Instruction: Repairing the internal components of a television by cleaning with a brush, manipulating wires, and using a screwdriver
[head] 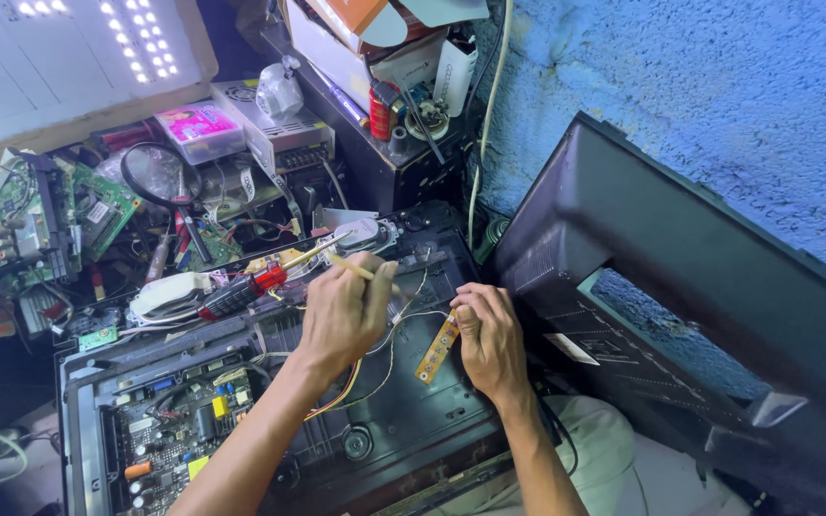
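Both hands closed — left hand (344,311) pinching a thin yellow stick (349,267), right hand (489,334) gripping a narrow yellow circuit strip (437,349).

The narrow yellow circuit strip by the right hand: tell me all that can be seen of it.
The yellow circuit strip is a slim, flat board with a row of small round marks along its face. It slants over the dark open chassis, upper end under the fingers of the right hand, which pinches it. Thin pale wires run from that end towards the left hand.
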